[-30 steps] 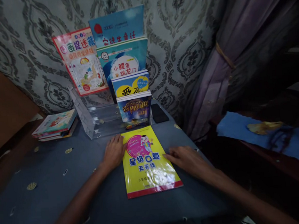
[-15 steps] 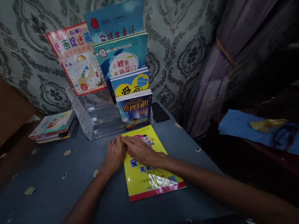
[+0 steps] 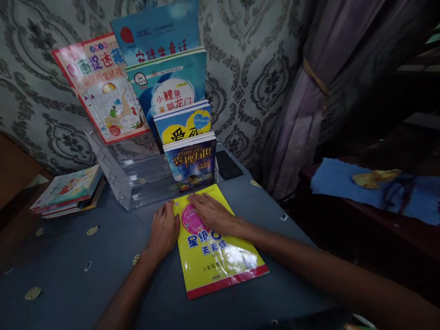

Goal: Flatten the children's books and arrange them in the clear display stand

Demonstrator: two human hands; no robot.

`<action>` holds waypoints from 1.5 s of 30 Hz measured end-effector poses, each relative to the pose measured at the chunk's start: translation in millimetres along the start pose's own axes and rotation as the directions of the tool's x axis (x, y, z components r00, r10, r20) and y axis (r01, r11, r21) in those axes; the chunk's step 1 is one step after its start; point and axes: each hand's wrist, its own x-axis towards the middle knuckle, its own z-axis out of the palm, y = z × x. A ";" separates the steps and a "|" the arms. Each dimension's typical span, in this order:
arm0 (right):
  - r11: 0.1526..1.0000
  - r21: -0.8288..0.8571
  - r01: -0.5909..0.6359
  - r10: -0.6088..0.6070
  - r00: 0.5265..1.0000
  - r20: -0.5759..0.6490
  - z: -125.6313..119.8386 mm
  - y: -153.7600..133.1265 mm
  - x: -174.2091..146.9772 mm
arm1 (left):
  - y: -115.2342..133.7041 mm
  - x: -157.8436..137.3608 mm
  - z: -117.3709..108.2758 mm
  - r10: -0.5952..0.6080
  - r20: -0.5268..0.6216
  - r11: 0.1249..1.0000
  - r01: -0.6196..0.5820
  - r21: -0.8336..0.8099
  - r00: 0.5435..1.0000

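Note:
A yellow workbook [image 3: 209,263] with a red bottom strip lies flat on the table, its cover facing up. Across its upper part rests my right hand [image 3: 213,214], open, with the fingers stretched over the cover and hiding part of the print. My left hand [image 3: 165,227] lies at the book's upper left edge, fingers extended and touching that edge. Just beyond the book stands a clear tiered book rack [image 3: 115,176]. Its right side bears a blue book [image 3: 156,29], a teal book [image 3: 192,67], a blue-and-yellow book [image 3: 168,121] and a dark blue book [image 3: 192,159].
A red-bordered picture book [image 3: 113,107] leans at the rack's left. Left of the rack lies a stack of books [image 3: 70,188]. A black phone-like slab [image 3: 228,165] is right of it. Patterned wall covering rises behind; a tied curtain [image 3: 295,102] and blue cloth [image 3: 333,181] are at right.
My right hand has slid to the right over the cover, away from my left hand, uncovering the pink circle. The view has shifted slightly, moving the scene left.

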 end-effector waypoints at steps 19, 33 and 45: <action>0.976 0.172 -0.132 0.186 0.918 -0.349 1.4 79.7 -30.2 | 73.7 73.3 17.1 0.324 0.209 0.945 -0.308 -0.105 0.923; 0.968 0.205 -0.144 0.208 0.917 -0.340 3.3 88.6 -25.5 | 67.6 80.0 27.5 0.318 0.198 0.945 -0.291 -0.151 0.927; 0.949 0.312 0.036 0.076 0.938 -0.339 -10.4 110.4 -27.6 | 45.7 80.8 38.0 0.441 0.071 0.849 -0.390 -0.358 0.895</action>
